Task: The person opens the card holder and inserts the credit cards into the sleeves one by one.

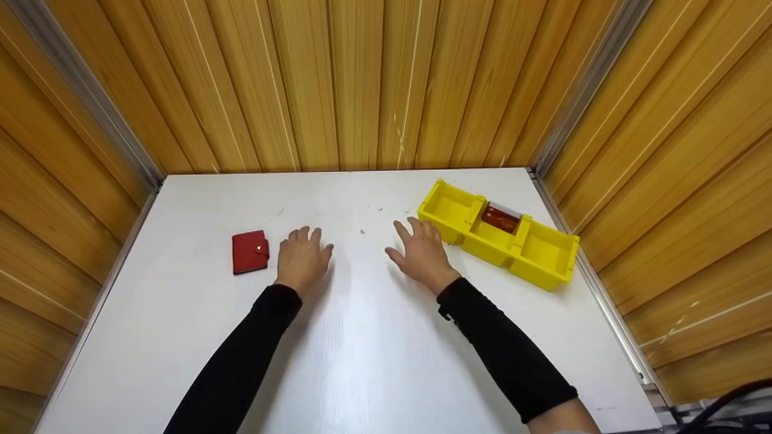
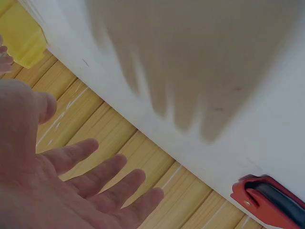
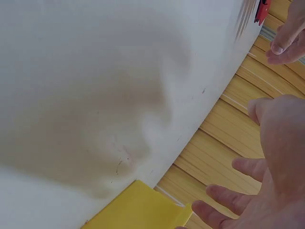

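Above the white table, my left hand is held with its fingers spread and nothing in them. Just to its left lies a small red wallet with a snap strap; the left wrist view shows the edge of this wallet at the lower right. My right hand, also spread and holding nothing, hovers by the near left end of a yellow three-compartment bin. A dark red card-like item leans in the bin's middle compartment; its exact kind is unclear. The two outer compartments hold nothing visible.
Wood-look panels wall the table's back and both sides, with metal corner posts between them. The white tabletop bears a few small marks. Black cables show at the lower right corner.
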{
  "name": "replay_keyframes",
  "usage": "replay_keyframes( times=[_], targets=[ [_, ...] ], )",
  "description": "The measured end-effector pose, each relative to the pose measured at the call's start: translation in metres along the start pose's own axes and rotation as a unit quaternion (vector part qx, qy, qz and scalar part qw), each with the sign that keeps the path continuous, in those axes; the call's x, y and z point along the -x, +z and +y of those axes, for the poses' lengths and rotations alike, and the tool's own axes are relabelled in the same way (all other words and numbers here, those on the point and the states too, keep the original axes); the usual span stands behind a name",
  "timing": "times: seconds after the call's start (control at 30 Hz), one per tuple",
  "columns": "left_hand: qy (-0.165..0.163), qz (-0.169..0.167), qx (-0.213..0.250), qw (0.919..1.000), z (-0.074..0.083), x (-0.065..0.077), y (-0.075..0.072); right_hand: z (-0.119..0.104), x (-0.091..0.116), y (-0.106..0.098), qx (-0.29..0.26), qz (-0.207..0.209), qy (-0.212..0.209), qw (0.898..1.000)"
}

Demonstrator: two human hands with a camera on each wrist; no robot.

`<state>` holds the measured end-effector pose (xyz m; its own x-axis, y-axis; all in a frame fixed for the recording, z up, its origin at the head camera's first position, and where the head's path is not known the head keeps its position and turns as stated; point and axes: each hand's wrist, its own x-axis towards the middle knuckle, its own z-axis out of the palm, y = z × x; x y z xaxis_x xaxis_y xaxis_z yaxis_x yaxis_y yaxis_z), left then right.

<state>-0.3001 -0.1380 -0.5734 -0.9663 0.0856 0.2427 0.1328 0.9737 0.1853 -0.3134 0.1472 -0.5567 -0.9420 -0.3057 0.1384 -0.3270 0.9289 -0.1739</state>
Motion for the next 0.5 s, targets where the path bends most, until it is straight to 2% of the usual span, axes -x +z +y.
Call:
replay_keyframes(
  times=[0.07,0.2,0.3,0.5],
  targets=[
    [0.002,0.005,0.006,1.0000,-0.006,0.000,0.000,0.001,0.000,-0.001,-0.007,-0.003,0.003,1.000],
    [-0.021,-0.004,0.013,0.9997,-0.027,0.003,-0.003,0.002,0.000,-0.002,-0.015,-0.009,0.009,1.000],
    [-0.052,-0.009,0.017,0.9985,-0.046,0.005,-0.009,0.002,0.000,-0.003,-0.013,-0.013,0.012,1.000],
    [-0.116,0.021,0.024,0.9927,-0.081,0.014,-0.016,0.001,0.000,-0.001,0.000,-0.015,0.013,1.000]
  ],
)
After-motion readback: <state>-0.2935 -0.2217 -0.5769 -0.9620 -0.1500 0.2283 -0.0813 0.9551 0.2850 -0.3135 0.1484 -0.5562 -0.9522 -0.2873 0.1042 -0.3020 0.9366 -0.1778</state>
